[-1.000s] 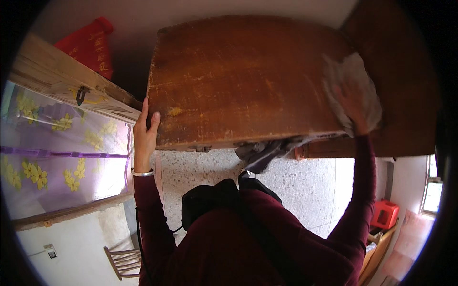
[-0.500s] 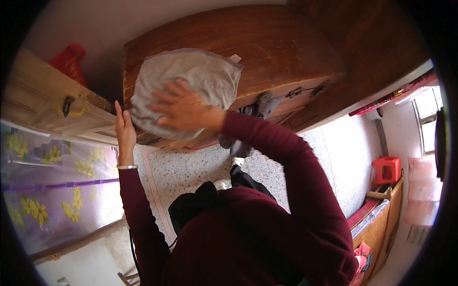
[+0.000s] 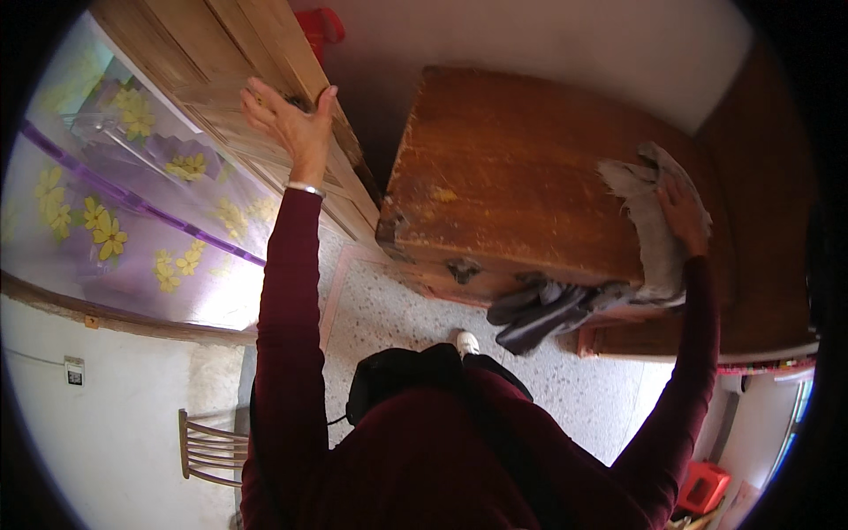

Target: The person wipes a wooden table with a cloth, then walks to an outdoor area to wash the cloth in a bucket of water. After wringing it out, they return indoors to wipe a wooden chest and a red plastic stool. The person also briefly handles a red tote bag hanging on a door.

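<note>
Right hand (image 3: 682, 212) lies flat on a grey cloth (image 3: 652, 231), fingers spread lightly over it, pressing it to the lid of a brown wooden chest (image 3: 503, 181) near the lid's right end. Part of the cloth hangs over the front edge. Chest is shut; contents not visible. Metal clasp (image 3: 463, 269) on its front face. A dark grey garment (image 3: 543, 311) lies on the speckled floor (image 3: 389, 309) against the chest's base, just below the cloth. Left hand (image 3: 290, 124) is raised, fingers spread, palm against the edge of a wooden door (image 3: 221, 62); a bangle (image 3: 306, 187) on the wrist. A red container (image 3: 320, 26) stands behind the door.
</note>
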Available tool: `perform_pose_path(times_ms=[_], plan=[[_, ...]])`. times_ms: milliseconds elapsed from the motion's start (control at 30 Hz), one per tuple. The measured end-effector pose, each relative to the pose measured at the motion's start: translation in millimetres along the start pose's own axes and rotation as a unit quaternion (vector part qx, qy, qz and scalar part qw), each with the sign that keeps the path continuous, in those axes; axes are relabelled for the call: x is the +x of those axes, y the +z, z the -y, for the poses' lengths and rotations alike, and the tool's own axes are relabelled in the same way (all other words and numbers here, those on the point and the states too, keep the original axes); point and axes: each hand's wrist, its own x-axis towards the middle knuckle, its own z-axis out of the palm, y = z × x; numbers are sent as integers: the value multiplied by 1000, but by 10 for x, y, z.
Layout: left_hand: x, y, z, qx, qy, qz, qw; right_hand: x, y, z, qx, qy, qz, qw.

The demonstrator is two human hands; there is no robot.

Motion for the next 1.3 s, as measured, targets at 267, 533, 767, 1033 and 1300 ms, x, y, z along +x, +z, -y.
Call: perform_pose_path(times_ms=[267, 533, 767, 1033, 1300], plan=[[325, 252, -200, -57, -35, 18, 998, 1035, -183, 1443, -117, -105, -139, 978], [230, -440, 0, -15, -50, 11, 999, 974, 132, 3102, 191, -335, -153, 910], [-96, -1472, 715, -58, -129, 28, 990, 931, 348, 4026, 289, -383, -77, 874], [-353, -2714, 1344, -71, -202, 4, 977, 724, 363, 5341, 370, -371, -17, 852], [-639, -3181, 1626, -26, -188, -71, 979, 415, 532, 6267, 424, -384, -110, 813]])
